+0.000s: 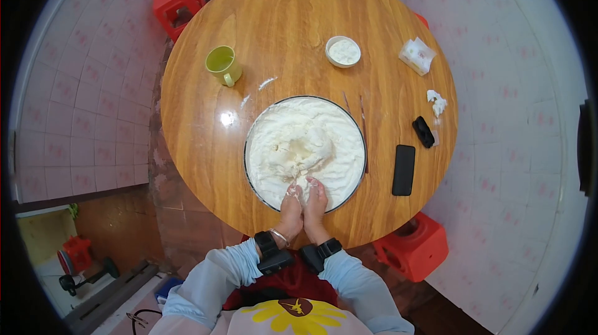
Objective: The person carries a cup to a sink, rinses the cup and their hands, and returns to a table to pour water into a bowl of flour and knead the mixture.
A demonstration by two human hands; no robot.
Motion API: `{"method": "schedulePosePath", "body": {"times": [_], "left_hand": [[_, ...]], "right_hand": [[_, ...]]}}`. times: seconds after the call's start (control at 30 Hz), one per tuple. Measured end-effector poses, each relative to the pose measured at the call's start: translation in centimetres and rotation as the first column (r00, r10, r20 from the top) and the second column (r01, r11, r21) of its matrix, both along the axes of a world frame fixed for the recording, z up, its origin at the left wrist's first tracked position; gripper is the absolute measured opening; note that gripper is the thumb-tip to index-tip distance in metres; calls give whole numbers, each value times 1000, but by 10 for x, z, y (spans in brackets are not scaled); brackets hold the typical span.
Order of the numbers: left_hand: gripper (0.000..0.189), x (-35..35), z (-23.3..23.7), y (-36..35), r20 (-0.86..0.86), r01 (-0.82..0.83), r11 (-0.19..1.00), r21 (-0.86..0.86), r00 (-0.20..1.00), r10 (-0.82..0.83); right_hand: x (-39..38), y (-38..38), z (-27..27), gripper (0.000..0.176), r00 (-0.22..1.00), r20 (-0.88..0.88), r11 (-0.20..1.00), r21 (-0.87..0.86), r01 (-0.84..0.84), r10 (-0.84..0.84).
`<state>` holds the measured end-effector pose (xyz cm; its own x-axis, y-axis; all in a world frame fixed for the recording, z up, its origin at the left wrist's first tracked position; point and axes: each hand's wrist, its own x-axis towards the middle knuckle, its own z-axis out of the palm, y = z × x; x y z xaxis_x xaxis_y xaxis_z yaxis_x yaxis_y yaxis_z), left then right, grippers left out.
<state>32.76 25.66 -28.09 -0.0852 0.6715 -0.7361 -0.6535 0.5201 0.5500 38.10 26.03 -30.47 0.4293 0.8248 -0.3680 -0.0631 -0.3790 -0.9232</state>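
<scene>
A wide round tray with a dark rim (248,176) holds a thick layer of white flour (268,124). In its middle rises a mound of flour with a damp, yellowish, clumpy hollow (299,151). Over the tray's near side, my left hand (291,205) and my right hand (316,201) are close together, wrists almost touching. Their floury fingers are bent around a pale lump of dough (303,182) at the near foot of the mound. Part of the lump is hidden by the fingers.
On the round wooden table (199,142) stand a green mug (223,66) and a white bowl of flour (343,52). Thin sticks (363,108) lie beside the tray. To the right are a phone (403,170), a black object (423,131), crumpled tissue (436,103) and a plastic packet (417,56). Red stools (414,248) surround the table.
</scene>
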Motion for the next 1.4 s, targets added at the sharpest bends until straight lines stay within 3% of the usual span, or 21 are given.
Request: {"method": "schedulePosePath", "body": {"times": [0.07, 0.13, 0.17, 0.27, 0.37, 0.5, 0.57, 0.6, 0.67, 0.9, 1.0, 1.07, 1.23, 1.33, 1.4], "left_hand": [[29, -4, 8, 5, 189, -16, 995, -97, 981, 34], [27, -3, 17, 11, 189, -46, 997, -67, 980, 58], [26, -3, 26, 13, 185, -75, 996, -46, 979, 83], [25, -12, 64, 38, 212, -131, 991, 28, 970, 122], [25, -19, 61, 63, 138, -118, 984, 132, 985, 99], [25, -24, 57, 87, 49, -94, 989, 110, 995, 89], [28, -26, 48, 92, -181, 8, 976, 216, 983, 32], [28, -28, 42, 93, -180, 9, 976, 216, 983, 30], [32, -33, 38, 95, -343, 139, 943, 302, 939, -28], [39, -51, 58, 90, -336, 261, 915, 307, 929, -152], [36, -66, 59, 82, -440, 303, 884, 355, 889, -128], [32, -80, 53, 71, -495, 325, 882, 342, 860, -125], [31, -104, 9, 53, -450, 269, 910, 315, 887, -106], [38, -103, -6, 45, -536, 379, 896, 230, 818, -208], [48, -98, -11, 43, -581, 426, 895, 134, 765, -277]], "right_hand": [[-1, 7, 16, 27, 999, -15, 998, -51, -39, 38], [-2, 13, 40, 29, 937, -303, 978, -166, 129, -175], [-4, 18, 55, 29, 939, -299, 979, -162, 126, -170], [-11, 44, 80, 28, 916, -383, 993, -32, 117, -121], [-18, 70, 82, 27, 934, -350, 993, 63, 98, -70], [-19, 92, 66, 26, 971, -240, 986, 155, 56, -17], [-19, 100, 62, 25, 982, -191, 982, 185, 22, 14], [-19, 102, 60, 25, 991, -127, 975, 222, -24, 53], [-19, 103, 63, 25, 995, -62, 965, 253, -64, 82], [20, 88, 72, 21, 991, 39, 949, 282, -138, 132], [56, 68, 64, 18, 991, 73, 968, 214, -128, 115], [80, 55, 63, 19, 797, 517, 924, 30, -381, 312], [107, 58, 43, 24, 637, 703, 886, 22, -463, 316], [102, 63, 34, 28, 538, 798, 910, -30, -414, 271], [89, 60, 36, 31, 500, 781, 900, -177, -397, 374]]}}
